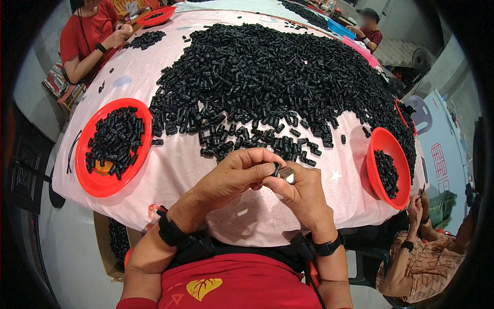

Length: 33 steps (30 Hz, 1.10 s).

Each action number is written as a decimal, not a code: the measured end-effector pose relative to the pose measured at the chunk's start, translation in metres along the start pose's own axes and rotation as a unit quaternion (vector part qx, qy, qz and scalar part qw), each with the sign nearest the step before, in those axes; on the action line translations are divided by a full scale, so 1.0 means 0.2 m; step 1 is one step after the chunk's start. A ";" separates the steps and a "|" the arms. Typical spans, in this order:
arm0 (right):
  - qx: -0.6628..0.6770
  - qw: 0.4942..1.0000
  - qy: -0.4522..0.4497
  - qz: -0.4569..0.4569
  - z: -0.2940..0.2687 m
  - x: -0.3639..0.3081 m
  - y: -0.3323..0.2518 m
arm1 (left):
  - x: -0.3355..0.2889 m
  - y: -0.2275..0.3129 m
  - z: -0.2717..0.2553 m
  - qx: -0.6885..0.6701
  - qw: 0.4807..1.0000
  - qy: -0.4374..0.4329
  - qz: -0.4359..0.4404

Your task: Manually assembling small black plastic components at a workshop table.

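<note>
Both hands meet over the near part of the table, fingertips nearly touching. My left hand [237,172] is closed, pinching a small black plastic part [276,169] between thumb and forefinger. My right hand [303,194] is closed around a small shiny metal piece [287,176], held against the black part; its exact kind is hard to make out. Just beyond the fingers, loose black cylindrical parts [267,138] spread out from a large heap [257,72] of the same parts.
A red plate [82,159] piled with black parts lies to the left. A red bowl [378,141] with more parts tilts on the right. The pink cloth [175,175] covers the table. Co-workers sit at far left [87,41], far right [370,36] and near right [422,257]. A cardboard box [103,247] stands below left.
</note>
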State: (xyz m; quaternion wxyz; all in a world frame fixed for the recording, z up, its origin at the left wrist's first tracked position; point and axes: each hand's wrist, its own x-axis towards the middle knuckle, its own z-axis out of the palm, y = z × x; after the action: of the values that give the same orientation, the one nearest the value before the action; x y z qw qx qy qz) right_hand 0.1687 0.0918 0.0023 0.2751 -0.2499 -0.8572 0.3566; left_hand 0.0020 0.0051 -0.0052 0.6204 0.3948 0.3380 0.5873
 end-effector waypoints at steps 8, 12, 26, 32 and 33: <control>0.023 1.000 -0.013 0.011 0.00 0.00 -0.01 | 0.00 0.00 -0.01 -0.009 1.000 -0.018 -0.006; 0.028 0.999 -0.017 0.016 -0.01 0.00 -0.01 | 0.00 0.00 -0.01 -0.002 1.000 -0.011 -0.011; 0.018 1.000 -0.015 0.013 0.00 0.00 -0.01 | 0.00 0.00 -0.02 0.001 1.000 -0.018 0.000; 0.011 1.000 -0.028 0.004 0.00 0.00 -0.04 | -0.01 0.02 0.00 0.003 1.000 -0.003 -0.003; 0.004 1.000 -0.017 -0.007 0.00 0.00 -0.05 | -0.01 0.02 0.00 0.003 1.000 -0.003 -0.003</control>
State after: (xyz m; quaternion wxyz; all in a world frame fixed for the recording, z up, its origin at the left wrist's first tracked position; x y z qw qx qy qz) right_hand 0.1671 0.0861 0.0102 0.2641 -0.2369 -0.8619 0.3623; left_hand 0.0005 0.0035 -0.0015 0.6221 0.3973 0.3386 0.5836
